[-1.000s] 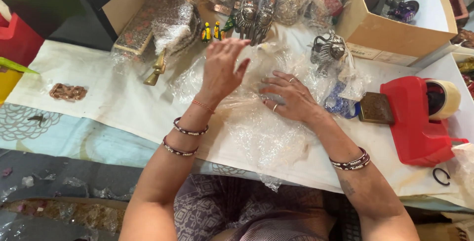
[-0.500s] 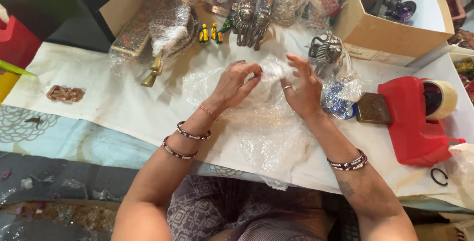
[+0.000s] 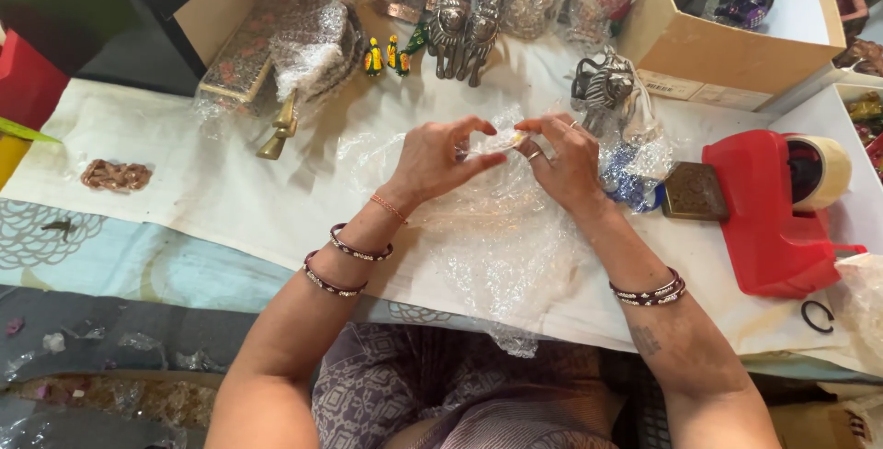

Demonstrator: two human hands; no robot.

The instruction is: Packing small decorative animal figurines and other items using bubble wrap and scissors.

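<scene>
A sheet of clear bubble wrap (image 3: 501,247) lies spread on the white cloth in front of me. My left hand (image 3: 440,159) and my right hand (image 3: 563,159) meet above its far edge. Between their fingertips they pinch a small pale object (image 3: 497,142) together with a fold of the wrap. What the small object is I cannot tell. Both wrists carry dark bangles.
A red tape dispenser (image 3: 768,205) stands at the right, a brown square box (image 3: 695,191) beside it. Metal animal figurines (image 3: 463,30), small yellow-green figures (image 3: 384,55), wrapped items and an open cardboard box (image 3: 727,40) line the far side. A brass piece (image 3: 279,127) lies left.
My hands rose from lying flat on the bubble wrap, came together at its far edge and now pinch a small object with the wrap between the fingertips.
</scene>
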